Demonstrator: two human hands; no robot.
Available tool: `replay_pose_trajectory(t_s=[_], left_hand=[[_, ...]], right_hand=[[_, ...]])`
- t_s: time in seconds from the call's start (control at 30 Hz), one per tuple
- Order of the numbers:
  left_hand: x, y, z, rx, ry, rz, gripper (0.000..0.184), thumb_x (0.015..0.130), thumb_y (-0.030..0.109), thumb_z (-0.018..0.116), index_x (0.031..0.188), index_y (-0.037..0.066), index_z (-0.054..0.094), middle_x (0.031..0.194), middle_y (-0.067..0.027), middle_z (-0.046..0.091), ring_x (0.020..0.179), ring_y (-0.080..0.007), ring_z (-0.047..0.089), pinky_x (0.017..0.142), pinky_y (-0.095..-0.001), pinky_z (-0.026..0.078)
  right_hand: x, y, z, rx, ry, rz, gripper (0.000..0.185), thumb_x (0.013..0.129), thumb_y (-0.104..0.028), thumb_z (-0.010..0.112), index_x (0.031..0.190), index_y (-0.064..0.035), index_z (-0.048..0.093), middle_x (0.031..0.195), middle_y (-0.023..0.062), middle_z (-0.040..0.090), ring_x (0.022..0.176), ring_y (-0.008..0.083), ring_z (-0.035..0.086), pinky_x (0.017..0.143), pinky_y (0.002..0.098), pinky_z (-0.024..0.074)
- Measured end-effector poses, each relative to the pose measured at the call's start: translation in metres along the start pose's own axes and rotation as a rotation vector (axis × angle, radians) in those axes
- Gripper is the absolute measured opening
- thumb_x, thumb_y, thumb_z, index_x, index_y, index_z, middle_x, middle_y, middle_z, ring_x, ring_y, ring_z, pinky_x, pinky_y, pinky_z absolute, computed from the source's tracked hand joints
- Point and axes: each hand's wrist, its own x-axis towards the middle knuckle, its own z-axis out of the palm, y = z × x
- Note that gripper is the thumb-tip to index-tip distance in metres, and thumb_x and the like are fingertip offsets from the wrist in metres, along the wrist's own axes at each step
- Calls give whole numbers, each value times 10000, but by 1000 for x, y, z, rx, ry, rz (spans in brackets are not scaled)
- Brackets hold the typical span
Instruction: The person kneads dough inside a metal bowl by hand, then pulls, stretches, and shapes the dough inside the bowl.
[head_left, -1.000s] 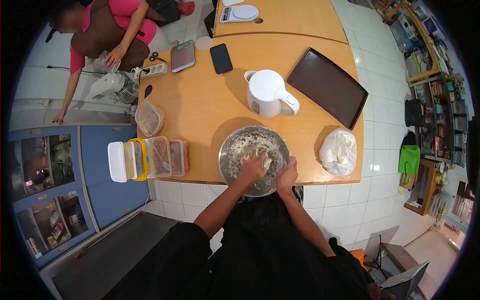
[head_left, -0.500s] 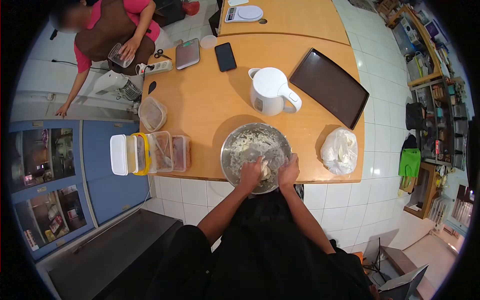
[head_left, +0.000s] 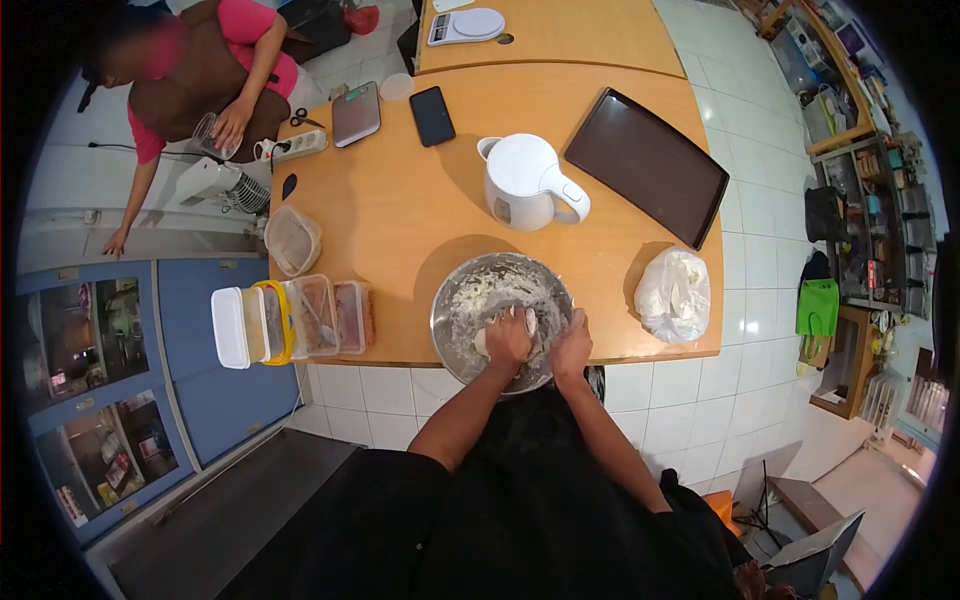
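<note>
Left grip (head_left: 507,338): in the head view, down inside the bowl (head_left: 444,330), fingers bent over the dough (head_left: 482,343); how tightly they close cannot be told.
Dough: under the left grip, pale lumps showing on either side of it; pressing with the palm and folding over would likely bind it better than pinching.
Loose bits (head_left: 488,288): stuck to the bowl wall beyond the left grip; best swept down into the lump.
Right grip (head_left: 572,347): just right of the left grip, curled firmly on the bowl's rim; this steadying hold should match each push.
Bowl: around the left grip, its near side seeming to overhang the table (head_left: 380,230); pushes look safest aimed downward, over the supported part.
Kettle (head_left: 523,175): beyond both grips, apart from the bowl; worth keeping clear of it.
</note>
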Motion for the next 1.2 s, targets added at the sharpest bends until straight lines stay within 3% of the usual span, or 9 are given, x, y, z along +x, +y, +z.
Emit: replay_pose_trajectory(t_s=[0.13, 0.23, 0.33, 0.37, 0.7, 0.93, 0.97, 1.1, 1.2], left_hand=[[27, 4, -21, -52, -94, -13, 477, 739, 213, 686, 1173, 90, 531, 1280, -145, 552, 1233, -334, 492, 978, -543, 397], [45, -4, 4, 9, 203, 63, 505, 732, 205, 682, 1190, 89, 504, 1282, -188, 528, 1234, -372, 472, 998, -561, 375], [69, -8, 11, -26, 281, -11, 525, 719, 200, 683, 1191, 81, 485, 1282, -255, 497, 1216, -440, 460, 999, -575, 368], [77, -9, 12, -34, 262, -50, 560, 712, 195, 690, 1208, 66, 465, 1292, -310, 464, 1225, -483, 428, 1004, -576, 358], [67, -16, 4, 3, 90, 38, 874, 706, 336, 774, 1398, 64, 314, 1383, -301, 396, 1321, -456, 356, 1058, -619, 274], [12, -13, -25, -116, -136, 81, 821, 770, 343, 682, 1434, 62, 290, 1378, -305, 407, 1307, -444, 386, 1061, -641, 243], [1, -13, -13, 3, 231, 236, 755, 768, 323, 664, 1417, 76, 366, 1407, -264, 411, 1301, -431, 402, 1057, -646, 249], [-47, -3, -24, -49, -16, 140, 542, 778, 224, 641, 1291, 86, 534, 1420, -207, 427, 1300, -410, 415, 990, -649, 353], [-59, -8, -22, -39, -159, 164, 524, 782, 176, 636, 1287, 89, 529, 1375, -203, 469, 1266, -405, 456, 956, -632, 398]], right_hand=[[3, 0, -2, 0, -44, -9, 143, 913, -82, 495, 1025, -26, 425, 1006, 255, 548, 853, 517, 557, 713, 574, 431], [6, 1, -2, 20, -54, -11, 124, 927, -89, 480, 1014, -23, 421, 989, 262, 548, 851, 520, 553, 716, 574, 428], [1, 2, -2, 23, -41, 1, 121, 932, -97, 478, 1007, -22, 420, 977, 265, 551, 853, 521, 551, 720, 573, 427], [0, 2, -2, 23, -37, 8, 123, 933, -100, 479, 1006, -21, 420, 975, 266, 552, 855, 520, 552, 722, 572, 428], [-3, -8, 5, -67, 8, 108, 161, 927, -121, 522, 1002, -16, 425, 976, 257, 561, 873, 503, 567, 724, 559, 445], [-7, -10, 6, -50, 25, 35, 171, 880, -53, 545, 1001, -14, 432, 976, 250, 560, 869, 489, 577, 716, 554, 448], [-7, -9, 6, -56, 32, 28, 176, 872, -46, 548, 1003, -14, 434, 977, 249, 560, 868, 489, 578, 715, 555, 447], [-3, -14, 1, -92, -16, 68, 194, 857, -39, 553, 1012, -15, 440, 984, 241, 565, 867, 487, 579, 710, 551, 450], [0, -5, 7, -106, 8, 38, 195, 862, -52, 555, 1018, -20, 441, 990, 233, 571, 851, 487, 585, 708, 548, 454]])
